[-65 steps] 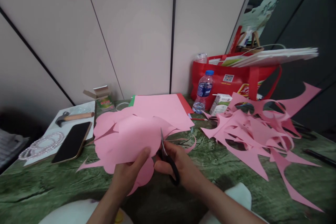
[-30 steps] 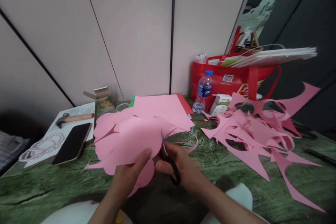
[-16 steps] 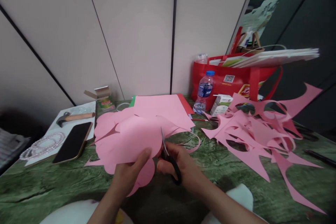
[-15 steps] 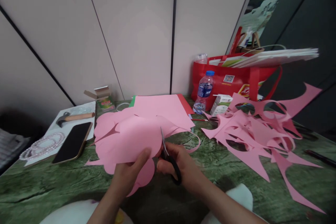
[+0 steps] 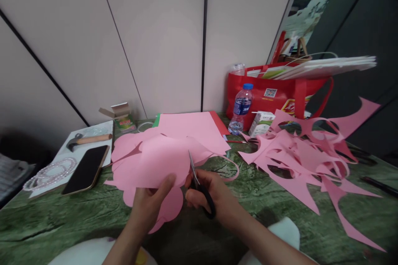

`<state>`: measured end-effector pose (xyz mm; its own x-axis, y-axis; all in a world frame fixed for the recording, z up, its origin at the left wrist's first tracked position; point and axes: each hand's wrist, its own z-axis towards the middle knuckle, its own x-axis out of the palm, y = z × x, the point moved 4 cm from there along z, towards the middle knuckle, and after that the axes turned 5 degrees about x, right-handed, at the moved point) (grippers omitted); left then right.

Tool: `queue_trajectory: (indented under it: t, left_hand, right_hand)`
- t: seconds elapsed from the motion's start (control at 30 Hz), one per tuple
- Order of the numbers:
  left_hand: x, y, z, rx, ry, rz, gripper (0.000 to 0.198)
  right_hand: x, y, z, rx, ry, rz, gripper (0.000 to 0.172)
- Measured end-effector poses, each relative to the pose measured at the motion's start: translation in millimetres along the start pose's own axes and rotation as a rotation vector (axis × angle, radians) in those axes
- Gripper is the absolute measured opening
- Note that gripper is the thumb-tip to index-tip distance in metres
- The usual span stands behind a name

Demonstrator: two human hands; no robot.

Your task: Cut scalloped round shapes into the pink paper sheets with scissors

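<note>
My left hand [image 5: 152, 201] grips a sheet of pink paper [image 5: 161, 159] by its near edge, thumb on top and fingers hidden underneath. My right hand [image 5: 209, 192] is closed round the black handles of a pair of scissors [image 5: 203, 194]. Their blades point up and away, at the right edge of the sheet. A narrow curled strip of pink paper [image 5: 231, 169] trails off to the right of the blades. Beneath the held sheet lie several rounded pink paper cutouts [image 5: 171, 205], partly covered by it and by my left hand.
Pink offcuts [image 5: 298, 153] are heaped at the right. Behind stand a red bag [image 5: 261, 85], a water bottle [image 5: 241, 109] and a small carton [image 5: 261, 124]. At the left lie a hammer [image 5: 93, 138], a phone [image 5: 86, 169] and bead strings [image 5: 51, 174]. Stacked coloured paper [image 5: 189, 124] lies by the wall.
The held pink sheet and my left hand have shifted slightly to the left and turned a little. The scissors blades still sit at the sheet's right edge.
</note>
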<state>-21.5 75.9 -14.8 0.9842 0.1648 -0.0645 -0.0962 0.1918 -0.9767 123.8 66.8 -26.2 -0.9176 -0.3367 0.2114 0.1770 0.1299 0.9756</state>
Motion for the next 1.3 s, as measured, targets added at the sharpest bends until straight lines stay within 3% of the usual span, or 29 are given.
queue_trajectory:
  t: [0.53, 0.87, 1.17, 1.3]
  left_hand:
    - [-0.8, -0.4, 1.0, 0.063, -0.003, -0.050, 0.046]
    - [-0.9, -3.6, 2.7, 0.029, -0.006, -0.085, 0.025]
    - [1.1, 1.7, 0.9, 0.008, 0.020, -0.136, 0.027]
    - [0.5, 3.2, -1.0, 0.022, 0.016, -0.006, 0.031]
  right_hand:
    - [1.2, 2.3, -0.3, 0.009, -0.003, 0.020, 0.025]
    - [2.0, 4.0, -2.6, 0.005, 0.004, 0.001, 0.023]
    - [3.3, 2.3, -2.8, 0.002, 0.028, -0.013, 0.020]
    - [4.5, -1.5, -1.7, -0.046, 0.077, -0.012, 0.023]
